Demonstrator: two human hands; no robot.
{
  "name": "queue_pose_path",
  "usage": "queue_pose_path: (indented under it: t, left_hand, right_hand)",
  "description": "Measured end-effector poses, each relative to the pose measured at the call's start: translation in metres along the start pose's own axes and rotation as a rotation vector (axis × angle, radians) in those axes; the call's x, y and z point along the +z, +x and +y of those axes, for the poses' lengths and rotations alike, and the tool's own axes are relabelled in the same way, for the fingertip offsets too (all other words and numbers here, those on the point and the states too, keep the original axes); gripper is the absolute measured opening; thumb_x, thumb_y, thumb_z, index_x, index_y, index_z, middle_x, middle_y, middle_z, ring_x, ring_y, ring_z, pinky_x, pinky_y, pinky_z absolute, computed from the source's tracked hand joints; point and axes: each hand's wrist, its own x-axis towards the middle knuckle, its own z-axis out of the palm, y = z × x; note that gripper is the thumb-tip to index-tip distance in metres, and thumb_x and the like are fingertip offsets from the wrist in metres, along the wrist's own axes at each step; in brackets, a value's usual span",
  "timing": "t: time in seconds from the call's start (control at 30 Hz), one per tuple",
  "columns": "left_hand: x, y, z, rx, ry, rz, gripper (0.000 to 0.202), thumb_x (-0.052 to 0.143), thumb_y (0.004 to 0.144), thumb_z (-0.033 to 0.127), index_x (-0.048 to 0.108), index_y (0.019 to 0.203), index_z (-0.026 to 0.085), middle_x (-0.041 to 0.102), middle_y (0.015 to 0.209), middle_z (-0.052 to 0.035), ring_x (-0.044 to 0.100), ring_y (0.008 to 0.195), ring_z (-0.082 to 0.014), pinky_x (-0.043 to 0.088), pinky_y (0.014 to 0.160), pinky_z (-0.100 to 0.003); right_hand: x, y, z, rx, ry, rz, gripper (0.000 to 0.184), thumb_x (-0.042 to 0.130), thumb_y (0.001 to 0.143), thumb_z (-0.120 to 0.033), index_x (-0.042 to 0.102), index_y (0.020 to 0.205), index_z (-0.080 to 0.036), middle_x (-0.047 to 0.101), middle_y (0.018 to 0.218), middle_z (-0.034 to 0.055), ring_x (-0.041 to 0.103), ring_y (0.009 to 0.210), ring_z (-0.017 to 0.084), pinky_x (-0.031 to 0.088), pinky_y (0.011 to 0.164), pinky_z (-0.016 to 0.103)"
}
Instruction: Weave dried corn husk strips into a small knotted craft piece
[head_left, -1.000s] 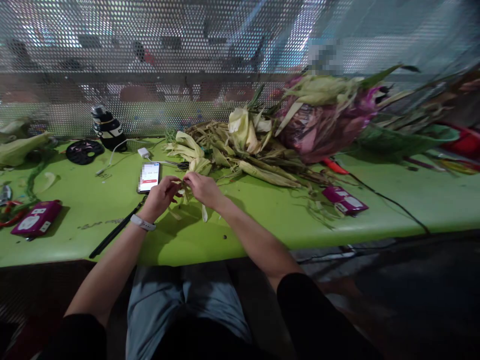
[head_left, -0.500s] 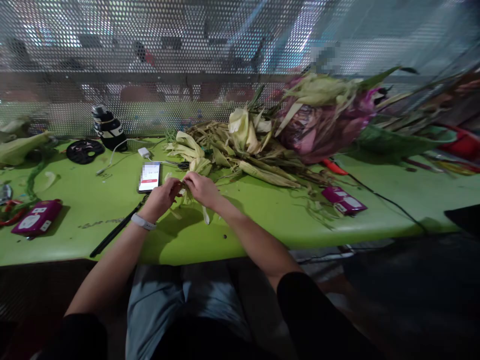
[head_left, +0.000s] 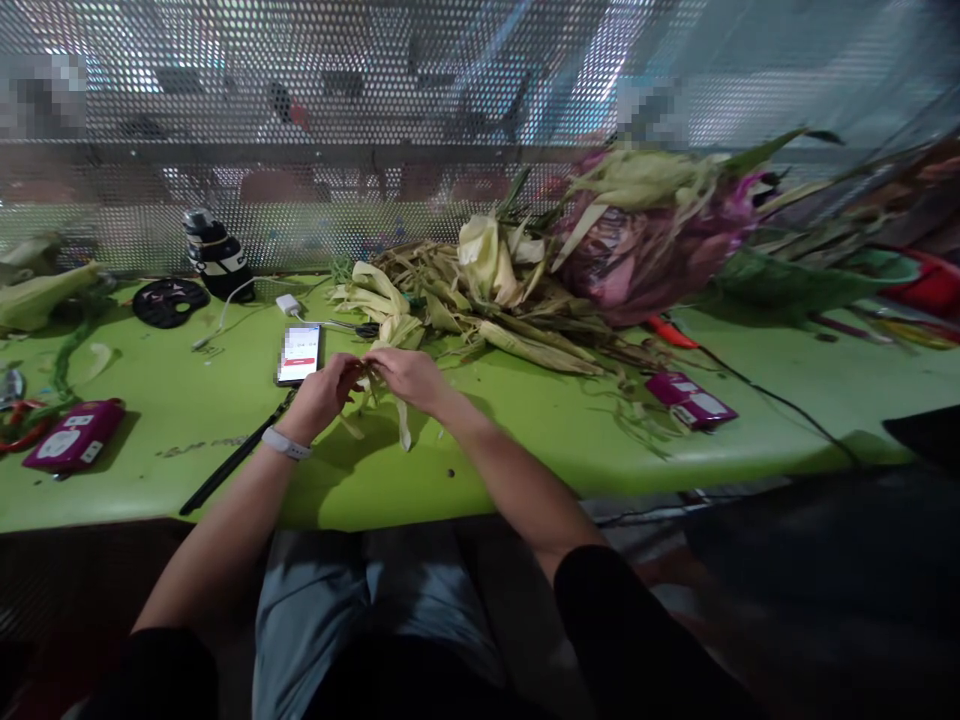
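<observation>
My left hand (head_left: 322,398) and my right hand (head_left: 411,380) meet close together above the green table (head_left: 487,430), fingertips pinched on pale corn husk strips (head_left: 404,426). The strips dangle below my fingers, and the exact spot where they are gripped is partly hidden by the hands. Just behind lies a folded light-green corn husk (head_left: 400,330), at the near edge of a heap of dried corn husks (head_left: 450,300). A phone (head_left: 300,355) with a lit screen lies beside my left hand, its black strap (head_left: 236,465) trailing toward the table's front edge.
A purple box (head_left: 73,436) lies at the left, another purple pouch-like box (head_left: 690,400) at the right. A black bottle (head_left: 219,260), a black mask (head_left: 170,302) and a white charger (head_left: 288,305) sit at the back. A stuffed pink bag (head_left: 637,260) and green basket (head_left: 810,280) stand right.
My right hand has shifted slightly, staying beside the left. The hanging husk strip has swung a little to the left. My left hand stays nearly still.
</observation>
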Motion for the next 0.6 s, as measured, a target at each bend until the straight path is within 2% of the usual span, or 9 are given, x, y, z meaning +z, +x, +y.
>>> queue_pose_path:
  t: [0.1, 0.23, 0.37, 0.43, 0.6]
  left_hand:
    - [0.0, 0.0, 0.003, -0.026, -0.024, 0.024, 0.029, 0.048, 0.097, 0.043, 0.053, 0.108, 0.017, 0.072, 0.092, -0.0099, 0.074, 0.071, -0.019, 0.06, 0.055, -0.028]
    - [-0.001, 0.0, 0.007, -0.04, -0.029, 0.043, 0.028, 0.048, 0.097, 0.043, 0.052, 0.106, 0.017, 0.071, 0.092, -0.0092, 0.074, 0.07, -0.0185, 0.058, 0.054, -0.027]
    - [-0.002, 0.0, 0.004, -0.003, 0.027, 0.02, 0.027, 0.046, 0.098, 0.042, 0.052, 0.11, 0.019, 0.071, 0.089, -0.0075, 0.073, 0.071, -0.018, 0.055, 0.054, -0.024]
    - [-0.002, 0.0, 0.001, 0.028, 0.078, 0.023, 0.027, 0.045, 0.098, 0.041, 0.053, 0.111, 0.019, 0.071, 0.087, -0.0072, 0.071, 0.067, -0.0179, 0.053, 0.054, -0.025]
    - [-0.004, 0.001, -0.002, 0.112, 0.255, 0.06, 0.025, 0.046, 0.097, 0.038, 0.056, 0.109, 0.019, 0.069, 0.077, -0.0061, 0.065, 0.059, -0.0172, 0.049, 0.054, -0.027]
  right_hand:
    - [0.002, 0.0, -0.002, 0.089, 0.101, 0.068, 0.027, 0.043, 0.099, -0.026, 0.065, 0.111, -0.017, 0.074, 0.101, 0.0083, 0.069, 0.082, 0.017, 0.051, 0.078, 0.03]
    - [-0.002, 0.0, 0.0, 0.155, 0.294, 0.112, 0.024, 0.045, 0.097, -0.024, 0.063, 0.11, -0.016, 0.074, 0.1, 0.0067, 0.07, 0.086, 0.015, 0.052, 0.078, 0.028]
    - [-0.008, 0.0, 0.001, 0.008, 0.099, 0.13, 0.028, 0.046, 0.097, -0.027, 0.065, 0.116, -0.018, 0.072, 0.114, 0.0086, 0.068, 0.099, 0.019, 0.051, 0.087, 0.032]
    - [-0.009, -0.001, 0.0, -0.053, 0.015, 0.088, 0.029, 0.046, 0.098, -0.026, 0.067, 0.117, -0.019, 0.071, 0.118, 0.0088, 0.067, 0.103, 0.02, 0.05, 0.089, 0.033]
    - [-0.01, -0.002, -0.004, -0.072, -0.118, -0.013, 0.028, 0.051, 0.095, -0.026, 0.07, 0.113, -0.016, 0.074, 0.109, 0.0102, 0.069, 0.09, 0.02, 0.049, 0.079, 0.03]
